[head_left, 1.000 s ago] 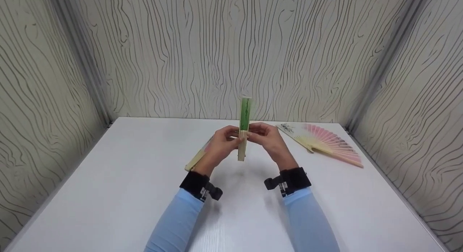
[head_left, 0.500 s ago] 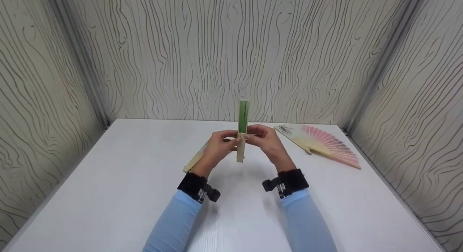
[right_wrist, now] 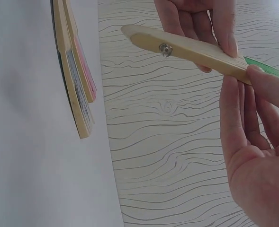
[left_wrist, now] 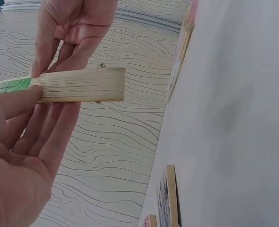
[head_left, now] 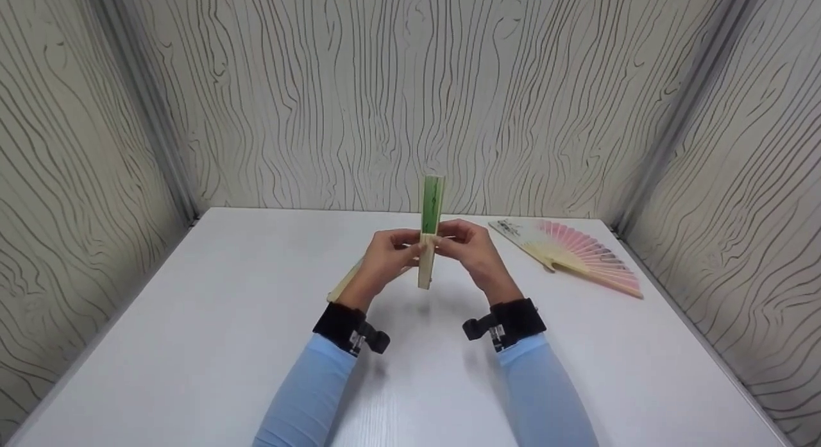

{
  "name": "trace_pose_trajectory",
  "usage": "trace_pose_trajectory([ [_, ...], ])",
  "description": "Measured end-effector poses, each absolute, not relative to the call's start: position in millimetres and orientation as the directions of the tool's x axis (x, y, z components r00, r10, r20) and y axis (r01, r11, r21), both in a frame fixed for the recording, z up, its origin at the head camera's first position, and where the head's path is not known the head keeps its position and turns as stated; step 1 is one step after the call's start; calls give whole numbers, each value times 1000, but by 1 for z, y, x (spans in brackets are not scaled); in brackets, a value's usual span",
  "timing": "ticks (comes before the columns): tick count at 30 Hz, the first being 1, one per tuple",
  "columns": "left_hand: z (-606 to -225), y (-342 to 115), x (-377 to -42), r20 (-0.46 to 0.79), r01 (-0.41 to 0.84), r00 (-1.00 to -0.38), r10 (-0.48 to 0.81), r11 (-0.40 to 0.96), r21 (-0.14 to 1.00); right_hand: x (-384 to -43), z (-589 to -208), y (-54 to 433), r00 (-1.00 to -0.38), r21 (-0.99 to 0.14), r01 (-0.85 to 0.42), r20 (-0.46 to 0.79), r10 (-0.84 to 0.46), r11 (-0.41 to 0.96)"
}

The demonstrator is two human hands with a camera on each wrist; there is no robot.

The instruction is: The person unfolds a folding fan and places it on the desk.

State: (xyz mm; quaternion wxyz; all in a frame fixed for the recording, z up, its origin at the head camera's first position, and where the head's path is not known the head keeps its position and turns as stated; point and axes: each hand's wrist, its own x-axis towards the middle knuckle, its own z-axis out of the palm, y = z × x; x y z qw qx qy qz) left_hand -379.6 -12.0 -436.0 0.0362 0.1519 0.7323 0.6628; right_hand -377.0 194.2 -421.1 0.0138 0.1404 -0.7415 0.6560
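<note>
A folded hand fan (head_left: pixel 431 206), green over its upper part with pale wooden slats below, stands nearly upright above the table between both hands. My left hand (head_left: pixel 388 254) pinches it from the left, thumb on the slats. From the other side my right hand (head_left: pixel 471 245) grips it at about the same height, thumb near the lower end of the green. A metal rivet (right_wrist: pixel 166 50) shows near the fan's bare wooden end in the right wrist view. The fan's far face is hidden in the head view.
A pink and white fan (head_left: pixel 577 248) lies spread at the table's back right. Behind my left forearm lies a folded fan (head_left: pixel 344 281), partly hidden; the right wrist view shows two folded fans (right_wrist: pixel 75 92) there. Patterned walls (head_left: pixel 410 101) border the white table (head_left: pixel 192 344).
The folded fan and my left hand have shifted slightly left and down. Both hands keep hold of it, and the fan stays folded. The spread fan has stayed in place.
</note>
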Motion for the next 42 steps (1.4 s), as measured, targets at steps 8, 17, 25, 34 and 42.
trace_pose_trajectory([
  [8, -437, -10, -380, 145, 169, -951, 273, 69, 983, -378, -423, 195, -964, -972, -220, 203, -170, 86],
  [17, -435, -16, -380, 154, 174, -952, 265, 55, 983, -380, -421, 189, -960, -973, -224, 209, -188, 60],
  [25, -435, -16, -380, 137, 146, -964, 230, 25, 989, -379, -421, 189, -969, -980, -197, 188, -161, 42],
  [34, -434, -11, -379, 129, 138, -968, 215, 24, 990, -380, -424, 193, -975, -981, -190, 184, -126, 40],
  [42, -433, -10, -380, 154, 155, -965, 210, -12, 988, -380, -422, 196, -979, -983, -181, 178, -97, 22],
])
